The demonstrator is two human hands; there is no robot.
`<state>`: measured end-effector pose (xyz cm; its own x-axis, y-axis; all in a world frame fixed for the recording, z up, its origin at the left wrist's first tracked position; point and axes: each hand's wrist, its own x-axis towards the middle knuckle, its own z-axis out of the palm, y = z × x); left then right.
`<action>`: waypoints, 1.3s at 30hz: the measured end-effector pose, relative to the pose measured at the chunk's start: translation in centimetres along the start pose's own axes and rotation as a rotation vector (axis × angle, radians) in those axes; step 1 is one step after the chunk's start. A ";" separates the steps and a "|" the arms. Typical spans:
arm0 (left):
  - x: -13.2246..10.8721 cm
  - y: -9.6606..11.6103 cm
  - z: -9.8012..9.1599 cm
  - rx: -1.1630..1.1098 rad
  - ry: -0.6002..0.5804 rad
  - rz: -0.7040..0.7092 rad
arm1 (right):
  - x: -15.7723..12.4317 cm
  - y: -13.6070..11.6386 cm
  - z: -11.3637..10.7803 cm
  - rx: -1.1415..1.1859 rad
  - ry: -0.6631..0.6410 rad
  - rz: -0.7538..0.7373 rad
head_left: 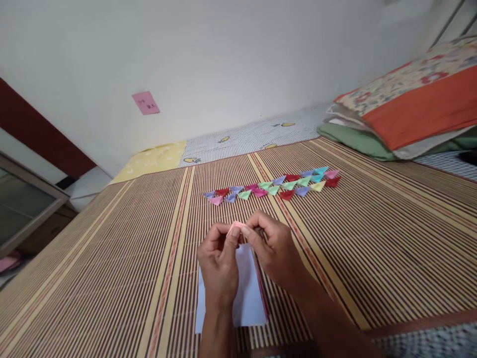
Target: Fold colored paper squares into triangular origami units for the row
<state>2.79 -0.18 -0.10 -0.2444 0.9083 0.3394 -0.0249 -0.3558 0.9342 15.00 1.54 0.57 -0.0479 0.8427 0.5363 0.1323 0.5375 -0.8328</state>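
A small folded piece of pink paper (237, 226) is pinched between both hands, above a striped bamboo mat. My left hand (220, 263) grips its left side with thumb and fingers, and my right hand (274, 248) pinches its right side. Parts of the paper are hidden behind the fingertips. Beneath my hands lies a pale blue-white stack of paper sheets (249, 293), with a reddish edge showing on its right. Beyond the hands, several small folded paper triangles (274, 190) in red, pink, blue, green and yellow lie in two staggered rows.
The striped mat (357, 238) covers the bed, with a patterned sheet (242, 136) behind it along the wall. Folded bedding and a pillow (421, 104) are piled at the right. A pink note (145, 103) is on the wall. A framed glass panel (26, 199) stands at the left.
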 end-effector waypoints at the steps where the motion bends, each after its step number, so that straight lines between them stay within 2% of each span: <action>1: 0.0 -0.1 0.1 -0.031 -0.017 -0.022 | 0.0 0.0 0.0 0.029 -0.005 0.007; 3: 0.1 -0.2 0.2 -0.105 -0.058 -0.075 | 0.1 -0.1 -0.2 0.094 -0.020 0.034; 6: 0.1 -0.4 0.2 -0.159 -0.077 -0.084 | 0.0 -0.2 -0.4 0.151 -0.034 0.056; 10: 0.0 -0.6 0.2 -0.187 -0.067 -0.049 | -0.3 -0.2 -0.1 0.069 -0.009 -0.013; 16: 0.2 -0.7 0.5 -0.272 -0.058 -0.123 | -0.2 0.1 0.0 0.036 0.019 -0.011; 22: -0.2 -0.4 0.6 -0.156 -0.037 -0.004 | -0.2 0.3 -0.3 -0.037 -0.008 -0.026; 25: -0.1 -0.4 0.7 -0.185 -0.031 -0.030 | -0.2 0.2 -0.3 -0.034 0.006 -0.032; 30: 0.2 0.1 0.4 -0.235 -0.001 -0.093 | 0.1 0.0 -1.1 -0.020 -0.042 -0.020; 39: 0.5 1.3 -1.0 -0.185 -0.157 -0.231 | 0.4 0.5 -2.3 -0.024 -0.177 -0.009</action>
<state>1.70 -0.40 1.22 -0.0595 0.9874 0.1470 -0.2413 -0.1571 0.9576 17.36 2.05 0.72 -0.2227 0.8310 0.5097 0.1545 0.5463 -0.8232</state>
